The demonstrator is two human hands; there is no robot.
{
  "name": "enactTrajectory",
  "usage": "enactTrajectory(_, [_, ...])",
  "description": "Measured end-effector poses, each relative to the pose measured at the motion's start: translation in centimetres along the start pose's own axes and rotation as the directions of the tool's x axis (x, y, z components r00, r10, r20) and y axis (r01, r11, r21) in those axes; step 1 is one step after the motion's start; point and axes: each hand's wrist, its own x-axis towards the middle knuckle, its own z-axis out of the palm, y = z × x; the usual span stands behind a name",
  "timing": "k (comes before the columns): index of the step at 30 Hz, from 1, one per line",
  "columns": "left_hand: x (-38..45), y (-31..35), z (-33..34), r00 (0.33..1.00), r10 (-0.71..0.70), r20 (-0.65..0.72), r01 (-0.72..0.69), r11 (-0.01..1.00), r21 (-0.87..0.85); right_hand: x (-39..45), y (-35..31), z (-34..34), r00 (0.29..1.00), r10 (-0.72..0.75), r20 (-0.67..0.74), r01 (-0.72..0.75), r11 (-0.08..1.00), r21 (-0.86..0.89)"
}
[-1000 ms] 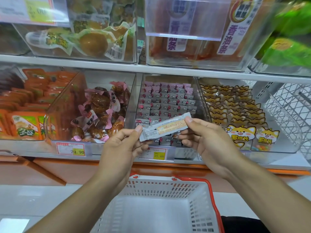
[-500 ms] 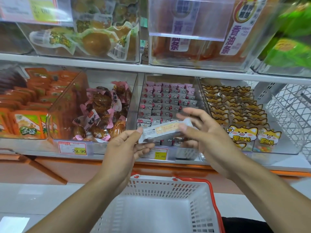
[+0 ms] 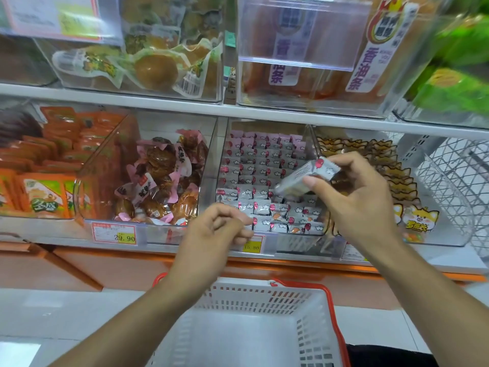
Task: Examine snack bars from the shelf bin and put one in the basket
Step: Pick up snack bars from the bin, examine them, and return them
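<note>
Silver-wrapped snack bar [image 3: 307, 178], right of frame centre above the clear bin [image 3: 267, 181], is pinched by the right hand [image 3: 354, 197] while the left hand [image 3: 219, 231] hangs loosely curled and empty; that light pinch could let it drop outside the white basket [image 3: 312, 327] below.

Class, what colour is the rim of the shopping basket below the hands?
Red-orange, on a white slatted basket, in the head view.
</note>
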Motion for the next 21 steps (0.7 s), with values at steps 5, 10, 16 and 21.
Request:
enactTrajectory(5, [-1.1,-1.3,0.6,0.892,0.376,0.252,-0.438,0.574,0.692,1.6,2.0,-1.0,0.992,-0.125,-0.033,0.101,0.911,-0.399])
enactTrajectory(10, [-0.7,-1.6,0.7,0.871,0.340,0.355,-0.481,0.446,0.754,2.5,2.9,0.3,0.976,-0.109,0.186,0.215,0.588,-0.779])
enactTrajectory(16, [-0.5,-2.0,0.6,0.884,0.273,0.380,-0.464,0.417,0.781,3.0,2.8,1.7,0.945,0.065,0.320,0.291,0.277,-0.916])
enactTrajectory(21, [-0.4,-2.2,0.6,0.880,0.281,0.382,-0.470,0.406,0.784,3.2,2.6,2.8,0.958,0.039,0.283,0.272,0.169,-0.947])
